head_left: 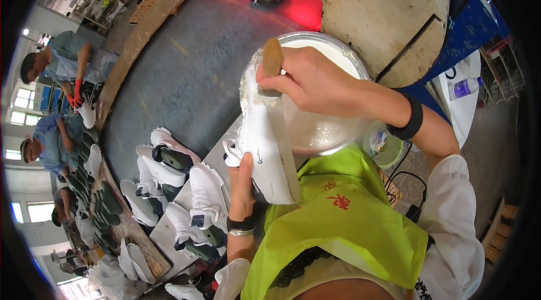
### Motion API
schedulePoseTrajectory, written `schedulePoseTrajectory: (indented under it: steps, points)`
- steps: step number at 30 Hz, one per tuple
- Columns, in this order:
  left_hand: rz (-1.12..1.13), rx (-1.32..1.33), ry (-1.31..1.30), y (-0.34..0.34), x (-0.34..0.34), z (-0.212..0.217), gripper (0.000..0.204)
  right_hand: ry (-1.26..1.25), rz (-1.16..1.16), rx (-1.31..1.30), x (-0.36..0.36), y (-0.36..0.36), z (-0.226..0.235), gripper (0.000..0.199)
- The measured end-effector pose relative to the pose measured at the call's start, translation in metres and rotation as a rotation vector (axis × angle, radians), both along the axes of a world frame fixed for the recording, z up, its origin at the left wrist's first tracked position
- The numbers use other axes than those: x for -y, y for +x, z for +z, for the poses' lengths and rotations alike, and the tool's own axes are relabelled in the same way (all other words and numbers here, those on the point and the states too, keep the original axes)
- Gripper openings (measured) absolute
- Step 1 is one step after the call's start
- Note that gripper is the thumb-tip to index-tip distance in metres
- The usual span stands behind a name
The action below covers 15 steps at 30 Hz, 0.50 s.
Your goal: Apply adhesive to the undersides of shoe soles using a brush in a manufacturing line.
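The white sneaker [264, 150] hides most fingers of the left hand [241, 184]; the right hand [310, 80] covers part of the brush [273, 56] and basin [307, 35]; print on the bottle [464, 88] is illegible.

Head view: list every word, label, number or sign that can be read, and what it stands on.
Lime-green apron: red characters, not transcribed.
Held white shoe: dark arrow-like mark, no readable word.
Purple-capped bottle: label too small to read.
White shirt: dark print, too blurred to read.

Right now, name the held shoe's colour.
The held shoe is white, best seen in the head view.
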<state>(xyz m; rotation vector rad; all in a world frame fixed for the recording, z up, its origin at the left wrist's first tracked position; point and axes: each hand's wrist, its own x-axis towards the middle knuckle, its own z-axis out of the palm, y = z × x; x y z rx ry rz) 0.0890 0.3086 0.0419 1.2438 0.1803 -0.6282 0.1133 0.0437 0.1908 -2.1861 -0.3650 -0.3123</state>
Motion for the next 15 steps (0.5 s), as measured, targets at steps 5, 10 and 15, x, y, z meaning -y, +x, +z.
schedulePoseTrajectory:
  steps: [5,10,15]
  points:
    - [0.002,0.014,0.075,-0.006,0.002,0.013,0.058,-0.051,0.089,-0.072,0.015,-0.002,0.011,0.022]
    - [-0.002,-0.057,-0.007,-0.001,0.005,0.005,0.058,-0.022,0.027,0.049,0.031,0.004,-0.002,0.020]
    - [0.014,-0.125,-0.146,-0.009,0.013,0.038,0.057,0.279,-0.013,0.129,-0.004,0.001,-0.027,0.017]
